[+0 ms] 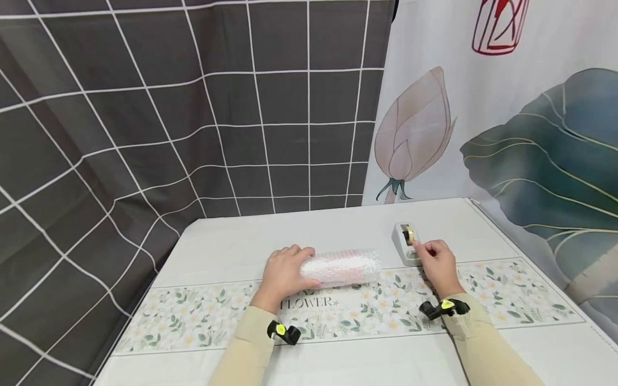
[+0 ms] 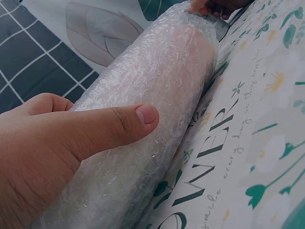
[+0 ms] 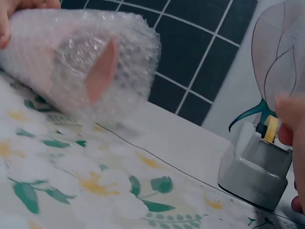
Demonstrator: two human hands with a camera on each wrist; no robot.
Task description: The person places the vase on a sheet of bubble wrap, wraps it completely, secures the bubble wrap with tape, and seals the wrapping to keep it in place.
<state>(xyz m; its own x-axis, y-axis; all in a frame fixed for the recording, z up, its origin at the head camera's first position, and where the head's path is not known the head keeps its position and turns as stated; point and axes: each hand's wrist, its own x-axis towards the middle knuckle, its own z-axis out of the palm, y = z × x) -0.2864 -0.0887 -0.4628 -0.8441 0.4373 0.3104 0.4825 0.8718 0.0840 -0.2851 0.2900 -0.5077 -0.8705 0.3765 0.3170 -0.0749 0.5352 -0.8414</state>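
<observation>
A bundle of bubble wrap [image 1: 344, 267] lies on its side on the table, rolled round something pinkish. My left hand [image 1: 286, 271] grips its left end, with the thumb [image 2: 128, 125] along the near side. The right wrist view shows the bundle's open end, with a pink edge [image 3: 101, 71] inside the clear wrap. To the right stands a grey tape dispenser [image 1: 404, 244] holding a small yellowish roll of tape [image 3: 270, 129]. My right hand [image 1: 438, 268] is at the dispenser, thumb and forefinger pinching at the tape; the strip itself is too small to make out.
A white tablecloth [image 1: 367, 359] with a flowered band [image 1: 193, 319] covers the table. Behind it hang a dark checked curtain [image 1: 289, 102] and a pale cloth with a printed flower bud [image 1: 410, 134]. Both wrists wear black camera straps.
</observation>
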